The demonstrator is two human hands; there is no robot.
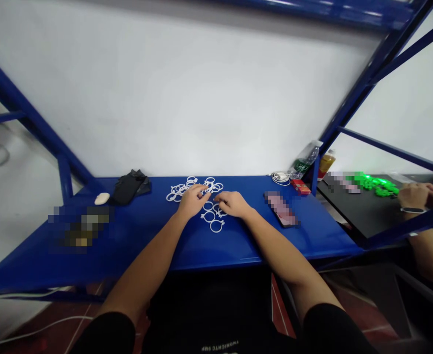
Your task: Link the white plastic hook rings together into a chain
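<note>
Head view: shows left hand [192, 199] and right hand [234, 203] palm-down near the middle of the blue table [146, 246], fingertips almost meeting over a few white rings [212, 216] laid out singly. Curls both sets of fingers loosely over those rings; cannot tell whether either hand pinches one or merely touches it. Sets a tangled heap of rings [187, 188] just behind the left hand, toward the back edge. Probably goes best with fingertips only, one ring at a time, wrists low, singles kept apart from the heap. Includes, at the back right corner, a clear bottle [306, 160], contents not discernible, and beside it an orange bottle [327, 164] apparently holding yellowish liquid. Adds a black cloth [129, 187] toward the back left.
</note>
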